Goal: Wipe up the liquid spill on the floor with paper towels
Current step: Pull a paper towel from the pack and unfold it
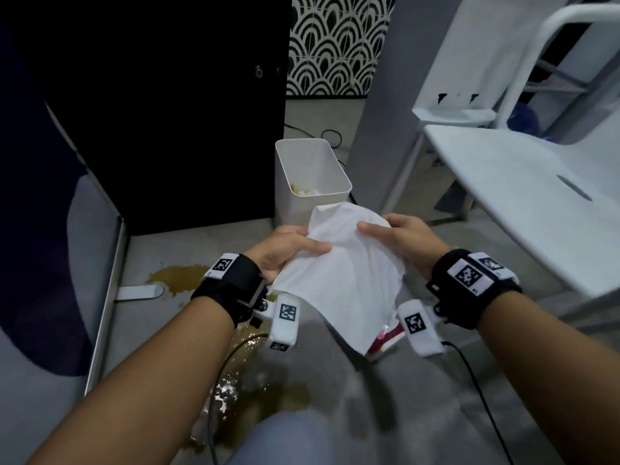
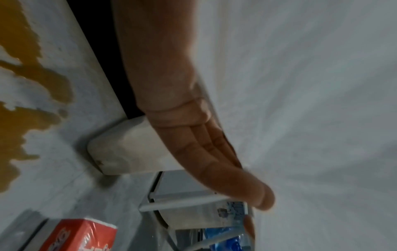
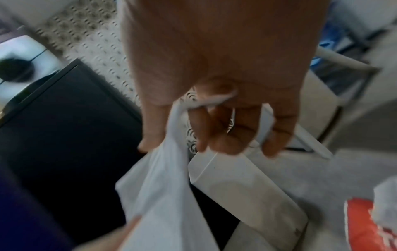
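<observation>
2 hands on it: we've got our left hand [image 1: 285,250] and right hand [image 1: 399,234] both pinching 1 white paper towel [image 1: 339,276], held up in the air over the floor [image 1: 201,243].
Left hand: thumb on top, fingers flat under the sheet's left edge.
Right hand: thumb and curled fingers nip the far right corner.
Spill: brown liquid [image 1: 177,278] sits on the floor below our left wrist and runs back toward us, not yet touched by the sheet.
Handling: we judge it featherlight, limp and quick to tear once wet, so bunch it and press from the middle.
Head view: only here do we see the whole sheet, plus the white bin [image 1: 310,176] just beyond it.
Left wrist view: shows the spill's ragged edge and a red pack [image 2: 83,236] on the floor.
Right wrist view: shows the fingertips [image 3: 201,146] gathering the towel's edge.
</observation>
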`<state>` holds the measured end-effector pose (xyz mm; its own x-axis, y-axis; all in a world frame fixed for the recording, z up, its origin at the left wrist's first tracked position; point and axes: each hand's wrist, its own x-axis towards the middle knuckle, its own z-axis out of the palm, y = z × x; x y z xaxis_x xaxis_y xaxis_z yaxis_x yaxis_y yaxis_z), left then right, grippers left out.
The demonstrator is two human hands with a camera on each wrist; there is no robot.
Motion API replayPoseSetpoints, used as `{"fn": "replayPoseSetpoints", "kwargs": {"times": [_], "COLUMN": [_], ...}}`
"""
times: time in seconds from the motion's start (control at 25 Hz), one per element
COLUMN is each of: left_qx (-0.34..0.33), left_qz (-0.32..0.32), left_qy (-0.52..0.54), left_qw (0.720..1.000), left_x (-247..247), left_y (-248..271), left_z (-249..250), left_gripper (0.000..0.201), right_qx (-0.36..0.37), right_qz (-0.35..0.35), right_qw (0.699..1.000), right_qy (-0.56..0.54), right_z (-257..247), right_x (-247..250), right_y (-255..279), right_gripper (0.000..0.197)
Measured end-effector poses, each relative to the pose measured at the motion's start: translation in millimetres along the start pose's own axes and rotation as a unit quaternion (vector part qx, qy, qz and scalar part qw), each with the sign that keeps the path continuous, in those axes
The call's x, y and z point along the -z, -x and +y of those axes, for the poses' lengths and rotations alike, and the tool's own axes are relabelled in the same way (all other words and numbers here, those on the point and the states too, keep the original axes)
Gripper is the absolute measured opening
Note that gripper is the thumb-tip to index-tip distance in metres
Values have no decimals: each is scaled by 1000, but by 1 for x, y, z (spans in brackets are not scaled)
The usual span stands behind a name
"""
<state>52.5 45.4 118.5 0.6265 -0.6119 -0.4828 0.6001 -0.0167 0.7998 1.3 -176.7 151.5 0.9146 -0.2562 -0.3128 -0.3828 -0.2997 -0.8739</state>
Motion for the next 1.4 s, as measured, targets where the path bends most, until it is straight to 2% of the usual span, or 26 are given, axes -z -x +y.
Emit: {"fn": "replayPoseSetpoints", "kwargs": {"times": [0.08,0.16,0.2,0.24,0.32,0.4,0.44,0.56,0.72,0.88,0.96,1.04,1.08,1.16,1.24,1.32,1.4], "left_qx": [-22,-49,-57,-61,-68,-90,-98,-126,-154,-164,-161,-156,-151,-125,-69,3,32], "left_qz": [53,98,112,120,152,212,245,299,335,359,376,400,407,392,328,250,204], "left_qy": [40,66,78,85,97,85,78,75,81,106,79,8,-40,-127,-190,-226,-263], "left_qw": [998,992,989,987,981,969,961,943,926,913,909,903,900,903,923,942,942], "left_x": [13,24,28,32,41,52,58,67,70,70,68,67,67,67,60,44,31], "left_y": [10,17,19,22,30,44,51,75,103,126,135,140,142,145,143,134,123], "left_z": [-1,-6,-8,-12,-20,-26,-27,-25,-29,-45,-57,-63,-63,-60,-59,-62,-69], "left_gripper": [42,37,37,38,36,31,29,23,18,17,15,14,24,50,61,48,27], "right_qx": [-94,-123,-122,-116,-91,-77,-72,-55,-29,-88,-109,-74,-57,-23,49,100,119], "right_qz": [-127,-226,-247,-237,-168,-94,-83,-122,-184,-223,-251,-258,-257,-244,-235,-252,-256], "right_qw": [987,966,961,963,975,981,981,972,955,933,934,949,953,961,968,962,958], "right_qy": [-25,-29,-33,-53,-112,-154,-157,-192,-231,-268,-230,-168,-148,-124,-71,-32,-45], "right_z": [5,7,8,9,10,5,4,4,8,22,28,32,32,31,28,26,22], "right_x": [7,4,-3,-10,-25,-35,-39,-52,-70,-84,-92,-97,-100,-102,-102,-103,-106], "right_y": [2,3,1,0,-5,-12,-15,-20,-19,-13,-10,-8,-7,-6,-4,-3,0], "right_gripper": [47,28,17,14,17,20,18,11,16,26,28,13,14,31,34,33,29]}}
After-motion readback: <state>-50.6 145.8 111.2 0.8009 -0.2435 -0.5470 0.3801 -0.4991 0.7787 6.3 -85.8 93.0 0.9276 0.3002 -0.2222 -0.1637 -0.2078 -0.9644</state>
